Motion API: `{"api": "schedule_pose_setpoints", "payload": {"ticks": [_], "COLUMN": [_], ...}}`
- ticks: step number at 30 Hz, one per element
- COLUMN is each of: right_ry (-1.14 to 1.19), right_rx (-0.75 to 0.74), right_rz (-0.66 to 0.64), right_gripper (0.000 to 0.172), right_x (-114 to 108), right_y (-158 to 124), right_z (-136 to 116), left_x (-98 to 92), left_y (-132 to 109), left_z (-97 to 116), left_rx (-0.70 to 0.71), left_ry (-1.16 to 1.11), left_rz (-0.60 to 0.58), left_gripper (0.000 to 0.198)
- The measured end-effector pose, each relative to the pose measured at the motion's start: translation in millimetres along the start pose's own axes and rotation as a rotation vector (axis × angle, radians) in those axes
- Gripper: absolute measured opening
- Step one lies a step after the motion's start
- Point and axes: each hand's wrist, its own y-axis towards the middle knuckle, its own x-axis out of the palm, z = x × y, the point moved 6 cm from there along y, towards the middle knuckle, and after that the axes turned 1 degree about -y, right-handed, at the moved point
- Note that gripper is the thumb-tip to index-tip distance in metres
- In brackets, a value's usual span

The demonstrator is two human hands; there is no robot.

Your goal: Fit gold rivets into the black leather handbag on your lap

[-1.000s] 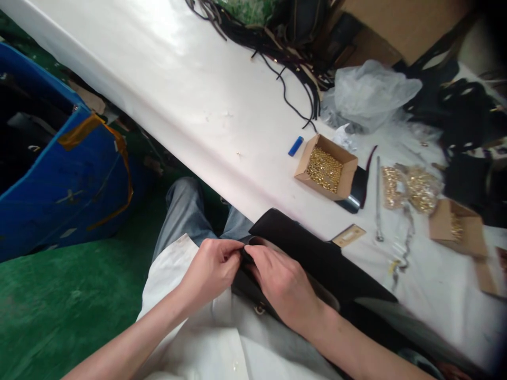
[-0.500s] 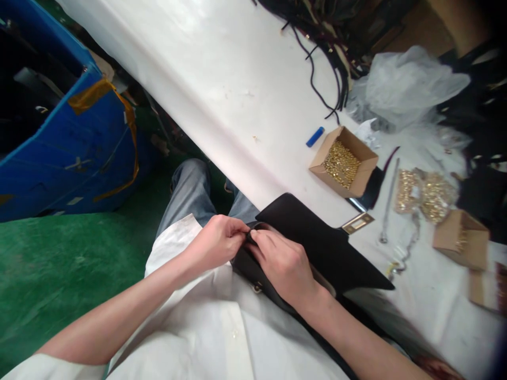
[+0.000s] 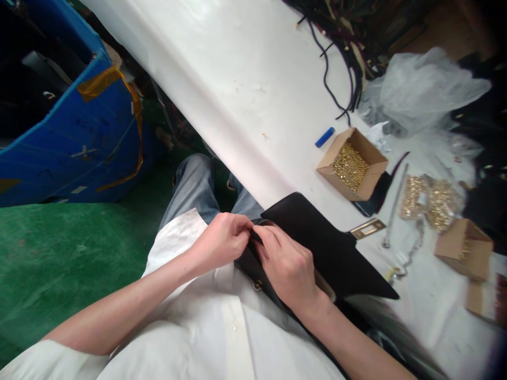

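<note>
A black handbag [image 3: 312,232] lies across my lap against the table edge, its pointed flap folded open to the right. At the flap's tip is a gold rectangular clasp plate [image 3: 368,228], and a small gold fitting [image 3: 257,285] shows on the bag's front. My left hand [image 3: 227,238] pinches the bag's upper corner between thumb and fingertips. My right hand [image 3: 285,261] reaches over the bag's opening, its fingertips closed on the same corner, meeting the left ones. Whatever small part may be between the fingertips is hidden.
On the white table [image 3: 222,79] stand a cardboard box of gold studs [image 3: 350,166], a blue lighter-like piece [image 3: 325,137], bags of gold hardware [image 3: 430,200] and a smaller box [image 3: 463,248]. Black cords [image 3: 328,68] and clear plastic [image 3: 428,92] lie farther back. A blue bin [image 3: 91,137] stands left.
The view has shifted slightly, so the table things appear farther right. Both hands stay at the bag's corner, with only a slight change in finger position.
</note>
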Motion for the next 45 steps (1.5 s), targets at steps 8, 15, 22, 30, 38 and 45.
{"api": "schedule_pose_setpoints", "payload": {"ticks": [8, 15, 22, 30, 38, 45], "right_ry": [-0.007, 0.008, 0.030, 0.048, 0.129, 0.131], "right_rx": [-0.091, -0.129, -0.175, -0.140, -0.078, 0.022], "right_rz": [-0.004, -0.032, -0.036, -0.058, -0.033, 0.048], "right_gripper": [0.042, 0.037, 0.034, 0.026, 0.022, 0.037], "right_x": [6, 9, 9, 12, 12, 10], "right_y": [-9, -9, -12, -10, -9, -10], "right_z": [2, 5, 5, 2, 5, 14], "left_x": [4.9, 8.3, 10.0, 9.0, 11.2, 12.3], "left_y": [5, 6, 5, 5, 4, 4], "left_z": [-8, -25, -28, -26, -36, -38], "left_rx": [-0.014, -0.138, -0.123, -0.106, -0.099, -0.103], "left_ry": [-0.011, -0.177, -0.208, -0.151, -0.148, -0.200], "left_rz": [-0.018, -0.070, -0.069, -0.045, 0.003, -0.022], "left_gripper": [0.028, 0.021, 0.020, 0.023, 0.020, 0.017]}}
